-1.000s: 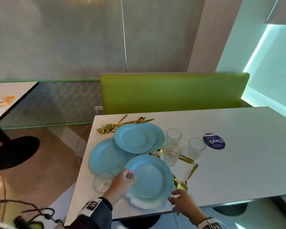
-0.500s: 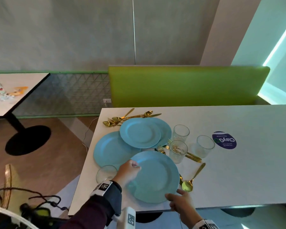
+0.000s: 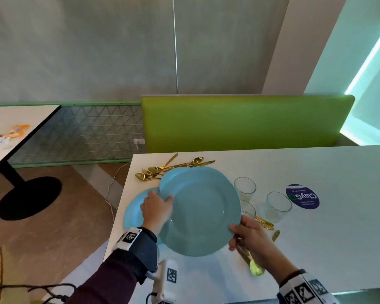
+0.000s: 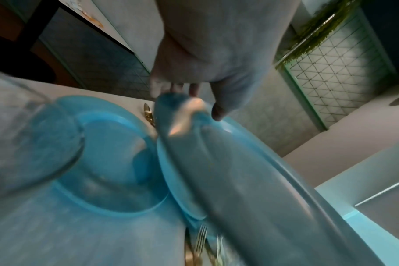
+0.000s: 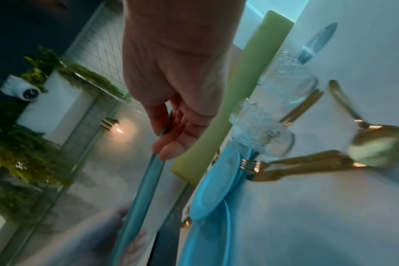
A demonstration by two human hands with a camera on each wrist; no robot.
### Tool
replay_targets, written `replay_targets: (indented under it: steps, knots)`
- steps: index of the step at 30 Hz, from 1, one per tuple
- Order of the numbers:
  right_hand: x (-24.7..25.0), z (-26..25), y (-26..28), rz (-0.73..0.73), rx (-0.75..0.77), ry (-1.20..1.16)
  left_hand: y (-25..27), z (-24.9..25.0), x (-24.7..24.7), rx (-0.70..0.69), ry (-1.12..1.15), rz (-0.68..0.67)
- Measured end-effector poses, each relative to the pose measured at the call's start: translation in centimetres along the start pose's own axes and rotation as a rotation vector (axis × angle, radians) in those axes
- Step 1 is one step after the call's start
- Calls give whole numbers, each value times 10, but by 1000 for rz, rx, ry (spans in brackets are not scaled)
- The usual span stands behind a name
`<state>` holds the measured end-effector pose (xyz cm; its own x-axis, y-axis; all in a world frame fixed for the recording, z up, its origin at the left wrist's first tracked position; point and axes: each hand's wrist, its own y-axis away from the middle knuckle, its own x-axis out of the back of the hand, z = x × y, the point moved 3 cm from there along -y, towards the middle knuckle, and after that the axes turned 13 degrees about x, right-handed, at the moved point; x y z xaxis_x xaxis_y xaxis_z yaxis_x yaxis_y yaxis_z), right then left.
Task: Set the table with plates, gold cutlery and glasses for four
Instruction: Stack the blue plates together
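Both hands hold a light blue plate [image 3: 202,211] lifted off the white table [image 3: 316,249] and tilted toward me. My left hand [image 3: 156,208] grips its left rim, thumb on top [image 4: 216,111]. My right hand [image 3: 248,235] pinches its right rim [image 5: 148,180]. Beneath it more blue plates [image 3: 133,212] lie on the table [image 4: 112,162]. Gold spoons and forks [image 3: 162,170] lie behind the plates. More gold cutlery [image 3: 264,223] and a gold spoon [image 3: 256,268] lie near my right hand. Three clear glasses [image 3: 245,188] [image 3: 278,206] [image 3: 248,209] stand to the right.
A round blue sticker [image 3: 302,196] is stuck on the table past the glasses. A green bench back [image 3: 246,123] runs along the table's far side. Another table [image 3: 11,132] on a black round foot stands to the left. A clear glass [image 4: 27,136] shows blurred by my left wrist.
The plate has come up from the table's near edge and now hangs tilted over the other plates. Both hands rose with it and my view moved closer.
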<state>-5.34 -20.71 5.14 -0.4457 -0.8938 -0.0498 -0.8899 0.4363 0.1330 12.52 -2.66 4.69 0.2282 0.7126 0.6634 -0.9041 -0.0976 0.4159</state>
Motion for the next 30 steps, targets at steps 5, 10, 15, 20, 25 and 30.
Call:
replay_targets:
  steps: [5, 10, 15, 20, 25, 30]
  knots:
    - [-26, -35, -54, 31, 92, -64, -37, 29, 35, 23, 485, -292]
    - [-58, -18, -105, 137, -1, -30, -81, 44, 71, 49, 784, -280]
    - [-79, 54, -129, 140, -335, 234, -121, 33, 97, 91, 930, -164]
    - [-81, 89, -134, 302, -414, 199, -146, 27, 106, 144, 944, -112]
    - [-82, 95, -141, 424, -407, 33, -151, 24, 99, 164, 886, -77]
    - [-78, 96, -140, 484, -356, -137, -147, 25, 87, 179, 864, -97]
